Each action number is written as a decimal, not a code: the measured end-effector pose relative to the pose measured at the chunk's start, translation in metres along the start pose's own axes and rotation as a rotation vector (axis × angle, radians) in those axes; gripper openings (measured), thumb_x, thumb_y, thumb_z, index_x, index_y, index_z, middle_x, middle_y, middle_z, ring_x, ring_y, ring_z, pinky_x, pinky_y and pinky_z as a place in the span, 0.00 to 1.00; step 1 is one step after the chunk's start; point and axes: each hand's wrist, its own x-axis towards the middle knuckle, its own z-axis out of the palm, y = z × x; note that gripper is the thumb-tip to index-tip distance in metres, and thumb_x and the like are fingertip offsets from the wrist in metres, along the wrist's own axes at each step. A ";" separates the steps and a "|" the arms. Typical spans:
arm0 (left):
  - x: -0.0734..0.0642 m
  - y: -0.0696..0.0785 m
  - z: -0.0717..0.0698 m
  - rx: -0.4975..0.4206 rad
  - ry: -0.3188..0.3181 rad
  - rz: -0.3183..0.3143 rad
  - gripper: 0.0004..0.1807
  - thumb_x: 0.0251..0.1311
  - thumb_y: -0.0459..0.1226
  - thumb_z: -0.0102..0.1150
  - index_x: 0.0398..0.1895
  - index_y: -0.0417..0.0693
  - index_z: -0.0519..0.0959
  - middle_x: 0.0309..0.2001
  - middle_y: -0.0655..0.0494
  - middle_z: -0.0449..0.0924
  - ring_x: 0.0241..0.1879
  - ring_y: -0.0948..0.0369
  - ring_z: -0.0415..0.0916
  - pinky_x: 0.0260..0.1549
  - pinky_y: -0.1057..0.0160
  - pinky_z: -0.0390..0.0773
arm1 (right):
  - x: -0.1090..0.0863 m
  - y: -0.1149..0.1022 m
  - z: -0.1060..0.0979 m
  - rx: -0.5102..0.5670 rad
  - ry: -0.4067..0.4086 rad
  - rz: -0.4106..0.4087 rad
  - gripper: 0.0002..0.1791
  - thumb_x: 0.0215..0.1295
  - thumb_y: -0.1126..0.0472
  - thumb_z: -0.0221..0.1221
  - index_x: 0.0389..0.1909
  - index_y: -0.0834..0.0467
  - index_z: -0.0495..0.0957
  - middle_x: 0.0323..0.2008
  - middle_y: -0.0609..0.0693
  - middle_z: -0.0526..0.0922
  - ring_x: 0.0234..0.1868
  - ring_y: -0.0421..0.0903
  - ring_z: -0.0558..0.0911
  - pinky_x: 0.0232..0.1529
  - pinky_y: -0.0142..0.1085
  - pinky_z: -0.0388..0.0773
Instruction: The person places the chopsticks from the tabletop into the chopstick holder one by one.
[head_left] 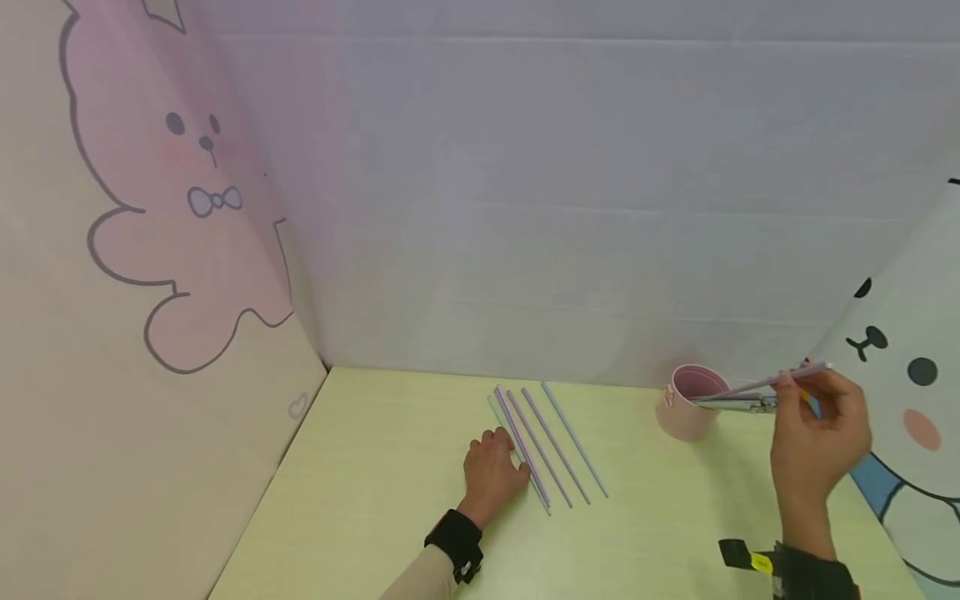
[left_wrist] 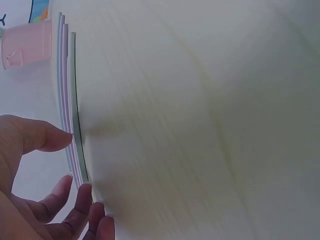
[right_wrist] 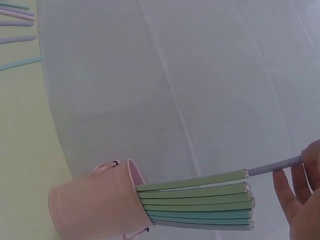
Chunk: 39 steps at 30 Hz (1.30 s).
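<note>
At four o'clock from the centre of the head view, a person's right hand point(head_left: 825, 433) is pinching a lilac stick point(right_wrist: 275, 166), thumb and fingers closing together on it; the stick is slanting toward nine o'clock, its lower end reaching the mouth of a pink bucket point(head_left: 684, 417); the bucket is standing upright on a pale yellow table point(head_left: 360, 467), a bundle of sticks point(right_wrist: 200, 206) in green, teal and pale grey leaning out of its mouth toward three o'clock, glinting at the tips in the right wrist view; between eight and nine o'clock from the bucket, slender loose sticks point(head_left: 539, 449) in lilac, pale green and blue are lying side by side, upper ends pointing toward eleven o'clock, the blue one lying nearest the bucket; at six o'clock from the centre, the left hand point(head_left: 495, 475) is resting beside them, its thumb and fingers standing apart in the left wrist view, thumb tip meeting the green stick; whether the fingers are pressing down, one cannot tell; a black strap point(head_left: 454, 540) is circling the left wrist; a pink rabbit point(head_left: 180, 258) is decorating the hanging cloth at ten o'clock, while a white cartoon face point(head_left: 896, 333) is showing at three o'clock.
</note>
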 end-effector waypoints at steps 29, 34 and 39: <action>0.004 -0.021 -0.026 0.092 -0.173 -0.136 0.16 0.39 0.30 0.66 0.24 0.41 0.66 0.20 0.47 0.69 0.19 0.49 0.74 0.13 0.54 0.74 | -0.011 -0.016 0.006 -0.135 -0.013 0.199 0.14 0.60 0.72 0.63 0.47 0.63 0.82 0.39 0.44 0.83 0.40 0.35 0.82 0.38 0.16 0.76; 0.000 -0.032 -0.035 0.069 -0.185 -0.155 0.13 0.38 0.28 0.65 0.18 0.43 0.68 0.17 0.50 0.70 0.17 0.53 0.73 0.11 0.54 0.73 | -0.019 -0.006 0.008 -0.046 -0.058 0.141 0.14 0.57 0.75 0.63 0.46 0.68 0.82 0.39 0.47 0.84 0.40 0.37 0.83 0.38 0.17 0.77; -0.002 -0.043 -0.042 0.034 -0.201 -0.161 0.14 0.38 0.27 0.64 0.14 0.46 0.67 0.15 0.56 0.63 0.16 0.60 0.62 0.09 0.60 0.64 | -0.027 -0.010 0.008 0.002 -0.135 0.068 0.15 0.57 0.77 0.62 0.47 0.71 0.80 0.40 0.52 0.84 0.41 0.39 0.83 0.40 0.18 0.78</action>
